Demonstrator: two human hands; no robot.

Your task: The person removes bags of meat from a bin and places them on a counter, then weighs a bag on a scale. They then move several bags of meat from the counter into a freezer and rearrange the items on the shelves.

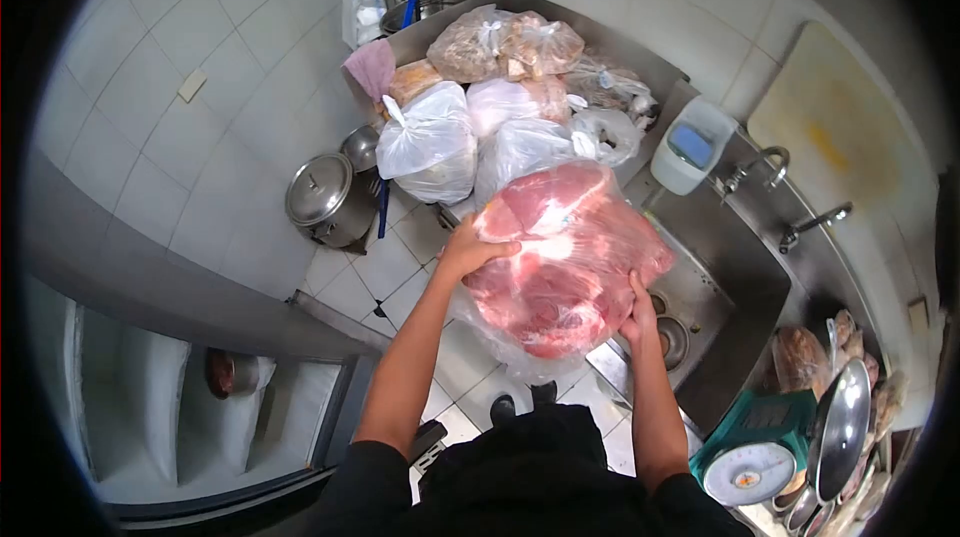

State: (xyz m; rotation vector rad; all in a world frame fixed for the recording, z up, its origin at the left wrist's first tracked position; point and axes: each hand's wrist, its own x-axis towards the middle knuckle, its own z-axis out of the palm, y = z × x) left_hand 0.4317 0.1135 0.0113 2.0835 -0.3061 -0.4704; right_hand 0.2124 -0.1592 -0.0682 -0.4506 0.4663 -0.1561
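A large clear plastic bag of raw meat (570, 267) is held up between my two hands, in front of my body. My left hand (474, 249) grips its left side, thumb on top and the other fingers hidden beneath. On the lower right side, my right hand (641, 311) is closed on the same bag. Just beyond the meat, several tied plastic bags are heaped on a steel counter, among them a white knotted bag (428, 147) and a clear bag of meat pieces (540, 45).
A steel sink (690, 282) with two taps lies to the right, below a leaning cutting board (825, 122). A green dial scale (750, 462) stands at the lower right. A lidded pot (325, 192) sits on the left. An open freezer compartment (290, 392) is at the lower left.
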